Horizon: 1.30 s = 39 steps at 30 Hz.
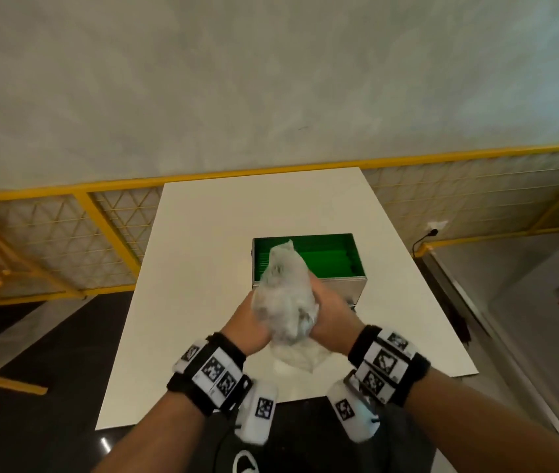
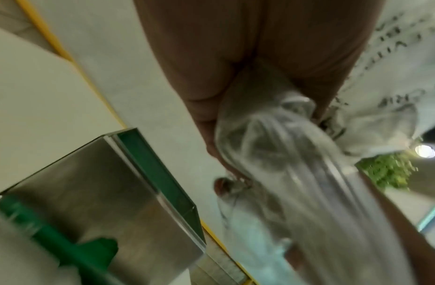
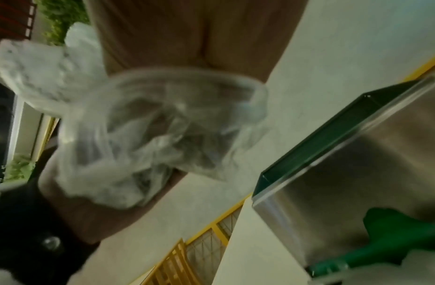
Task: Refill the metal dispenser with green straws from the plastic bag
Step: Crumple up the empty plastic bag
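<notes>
The metal dispenser (image 1: 339, 290) stands open on the white table (image 1: 203, 268), its inside filled with green straws (image 1: 325, 257). Both hands hold a crumpled clear plastic bag (image 1: 286, 302) between them, just in front of the box and above the table. My left hand (image 1: 250, 327) grips the bag's left side, my right hand (image 1: 331, 315) its right side. In the left wrist view the bag (image 2: 297, 173) hangs from my palm beside the steel box (image 2: 101, 192). In the right wrist view the bunched bag (image 3: 150, 135) looks empty, and the box (image 3: 370, 173) shows a green knob (image 3: 394, 231) on its front.
A yellow mesh railing (image 1: 100, 233) runs behind and to the left of the table. A dark floor (image 1: 49, 353) lies to the left. A cable and a wall socket (image 1: 435, 230) sit beyond the table's right edge.
</notes>
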Available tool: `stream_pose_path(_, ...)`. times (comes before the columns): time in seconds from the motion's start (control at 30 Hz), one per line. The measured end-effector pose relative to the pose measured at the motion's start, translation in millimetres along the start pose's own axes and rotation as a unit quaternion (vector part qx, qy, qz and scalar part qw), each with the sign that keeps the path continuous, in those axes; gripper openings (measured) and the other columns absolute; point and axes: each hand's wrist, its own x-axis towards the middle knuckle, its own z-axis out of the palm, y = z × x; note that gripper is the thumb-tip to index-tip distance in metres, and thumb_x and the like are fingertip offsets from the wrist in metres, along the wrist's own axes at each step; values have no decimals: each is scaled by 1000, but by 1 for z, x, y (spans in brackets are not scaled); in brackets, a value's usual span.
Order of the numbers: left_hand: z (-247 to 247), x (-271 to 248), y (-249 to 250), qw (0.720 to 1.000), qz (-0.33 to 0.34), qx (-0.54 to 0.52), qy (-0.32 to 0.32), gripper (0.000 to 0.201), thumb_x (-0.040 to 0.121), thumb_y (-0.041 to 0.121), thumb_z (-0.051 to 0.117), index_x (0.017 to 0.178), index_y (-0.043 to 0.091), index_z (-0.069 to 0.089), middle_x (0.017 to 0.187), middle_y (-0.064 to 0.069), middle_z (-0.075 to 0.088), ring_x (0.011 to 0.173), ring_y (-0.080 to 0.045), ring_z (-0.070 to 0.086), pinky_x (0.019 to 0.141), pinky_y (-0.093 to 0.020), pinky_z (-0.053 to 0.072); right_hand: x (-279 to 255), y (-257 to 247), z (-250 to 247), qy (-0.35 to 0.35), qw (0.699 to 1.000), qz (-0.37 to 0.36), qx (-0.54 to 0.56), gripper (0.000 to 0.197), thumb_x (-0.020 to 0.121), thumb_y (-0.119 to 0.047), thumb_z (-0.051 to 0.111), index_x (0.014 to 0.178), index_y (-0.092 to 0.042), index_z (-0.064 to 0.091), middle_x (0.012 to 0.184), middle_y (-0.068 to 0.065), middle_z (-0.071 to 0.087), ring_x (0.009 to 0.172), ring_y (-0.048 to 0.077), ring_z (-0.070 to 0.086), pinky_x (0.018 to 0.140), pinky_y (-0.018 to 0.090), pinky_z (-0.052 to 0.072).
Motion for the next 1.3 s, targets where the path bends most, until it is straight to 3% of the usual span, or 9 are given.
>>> stream_pose_path(0.1,11,9,43,995,90,-29,8,42,78,14,64,117,8,51,109,-4,56,100,-18,55,87,-32,48,13,-1,-35,74,995,-63,-23,50,79,4,63,122,-18,53,111,-1,58,109,21,58,89,4,42)
stream_pose_path(0.23,0,18,51,994,80,-77,11,82,67,36,73,132,51,25,140,-3,41,119,-22,52,94,-45,49,27,-10,-76,263,955,-115,-67,47,74,6,60,105,-29,53,106,19,57,95,26,56,84,44,51)
stream_pose_path(0.37,10,10,54,945,-1,-294,-143,104,51,71,73,140,40,31,139,-2,50,115,-29,59,82,-52,54,23,-23,-71,235,947,-200,-90,42,71,-3,63,92,-37,49,94,10,45,83,8,41,77,12,41)
stream_pose_path(0.57,27,7,58,909,70,-411,-3,49,65,10,63,114,7,55,95,-9,68,85,-20,67,64,-31,57,1,-14,-53,-4,989,-138,-48,48,72,-1,62,115,-13,46,112,8,48,104,24,52,91,45,48)
stream_pose_path(0.67,20,11,48,915,84,-392,47,50,67,-9,47,114,8,56,106,-12,66,98,-25,65,74,-36,58,-12,-13,-63,-22,976,-69,206,79,64,-6,75,124,-37,34,133,-13,39,122,11,50,95,39,51)
stream_pose_path(0.77,33,10,53,940,72,-333,-2,28,76,3,57,103,10,61,96,-7,71,92,-23,68,73,-32,57,-9,-12,-53,-30,992,-76,96,117,56,-29,87,132,-65,6,153,-20,13,141,8,25,111,44,35)
stream_pose_path(1.0,36,3,27,944,-41,-309,-106,33,73,-9,53,101,7,58,86,-2,67,80,-13,64,63,-24,54,-5,-7,-45,-107,986,-76,-105,73,67,-11,82,126,-32,45,133,-11,41,127,-12,31,107,6,25)
stream_pose_path(1.17,27,5,5,906,-90,-383,-159,66,82,-7,47,139,23,33,109,-5,62,90,-17,65,87,-43,48,-5,1,-26,-54,979,-44,-190,58,75,-1,72,127,-18,52,121,4,49,109,16,52,95,32,48)
stream_pose_path(1.3,26,2,-22,903,-117,-376,-170,70,91,-10,35,143,36,28,123,-8,59,101,-29,62,92,-51,46,-20,21,-5,0,971,-5,-241,50,77,1,67,122,-17,56,121,8,54,103,21,57,89,33,51)
